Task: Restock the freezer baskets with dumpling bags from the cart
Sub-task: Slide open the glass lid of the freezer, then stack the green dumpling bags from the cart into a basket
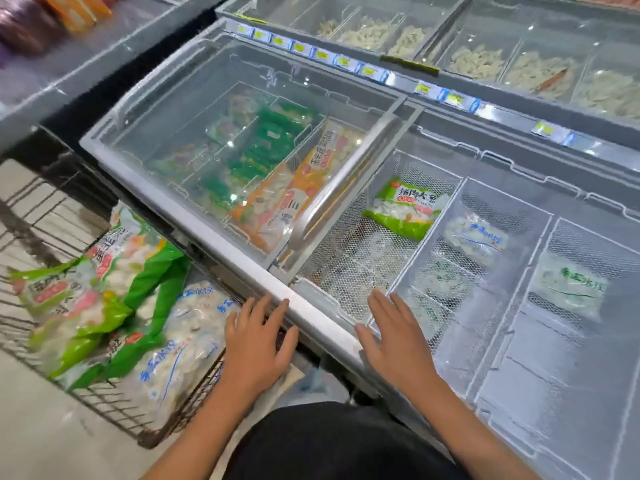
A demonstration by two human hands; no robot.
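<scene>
1. A person is standing at an open chest freezer [242,268], both hands empty — the left hand [258,341] is hovering with fingers spread and relaxed at the freezer's front rim, the right hand [394,337] is stretching flat over the mesh basket [349,271].
2. A green dumpling bag [405,206] is lying in that basket at 12 o'clock from the right hand.
3. The wire cart [114,407] is sitting at 9 o'clock of the left hand, carrying green bags [114,292] and clear blue-lettered bags [183,351].
4. The glass lid [194,109] is covering the baskets at 11 o'clock — orange packs [294,188] are showing beneath.
</scene>
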